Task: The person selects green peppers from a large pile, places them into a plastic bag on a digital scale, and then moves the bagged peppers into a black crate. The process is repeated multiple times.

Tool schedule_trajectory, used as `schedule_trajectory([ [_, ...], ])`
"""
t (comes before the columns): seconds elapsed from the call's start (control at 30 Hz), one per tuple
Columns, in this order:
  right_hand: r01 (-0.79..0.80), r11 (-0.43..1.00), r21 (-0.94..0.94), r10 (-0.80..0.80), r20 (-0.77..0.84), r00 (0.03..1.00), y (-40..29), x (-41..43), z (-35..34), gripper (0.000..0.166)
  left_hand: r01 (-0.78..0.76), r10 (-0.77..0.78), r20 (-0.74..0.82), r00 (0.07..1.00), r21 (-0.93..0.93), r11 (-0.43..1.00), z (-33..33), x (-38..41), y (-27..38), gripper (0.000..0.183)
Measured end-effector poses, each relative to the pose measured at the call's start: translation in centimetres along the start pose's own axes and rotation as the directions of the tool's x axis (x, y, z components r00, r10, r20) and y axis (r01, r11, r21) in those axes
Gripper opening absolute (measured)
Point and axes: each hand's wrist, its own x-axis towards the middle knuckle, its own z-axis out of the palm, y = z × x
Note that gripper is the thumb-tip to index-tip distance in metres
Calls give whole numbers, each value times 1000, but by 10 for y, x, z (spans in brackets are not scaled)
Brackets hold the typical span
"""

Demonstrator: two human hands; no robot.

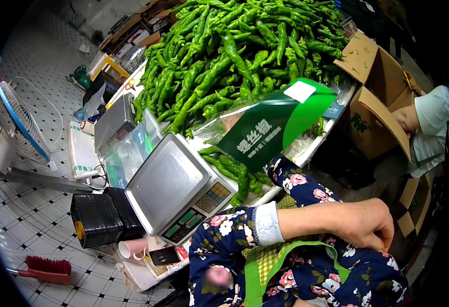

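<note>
My left forearm crosses in front of my body, its hand (366,226) curled with the fingertips at the floral sleeve (362,249) of my right arm. My right arm reaches up-left behind it. A green printed plastic bag (270,130) with a clear part and a white label is held at that arm's end. Most of my right hand (234,121) is hidden by the bag; a little skin shows through the clear film. Behind the bag rises a large heap of long wrinkled green peppers (224,69). Several peppers (241,180) lie between the bag and a digital scale (170,180).
A second scale (115,122) and clear bags (124,157) stand left, near a pink mug (132,247) and dark phone (164,256). An electric fan (21,119) and red brush (48,268) are further left. At right, another person's arm (406,117) reaches into a cardboard box (374,119).
</note>
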Motion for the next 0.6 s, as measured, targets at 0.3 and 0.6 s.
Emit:
schedule_trajectory([
  [0.3, 25, 999, 26, -26, 47, 999, -8, -4, -7, 14, -307, 318, -153, 936, 88, 947, 17, 7, -2, 9],
  [0.6, 33, 998, 56, -36, 59, 998, -13, -5, -9, 14, -226, 221, -109, 969, -29, 974, 27, 12, -16, 9],
])
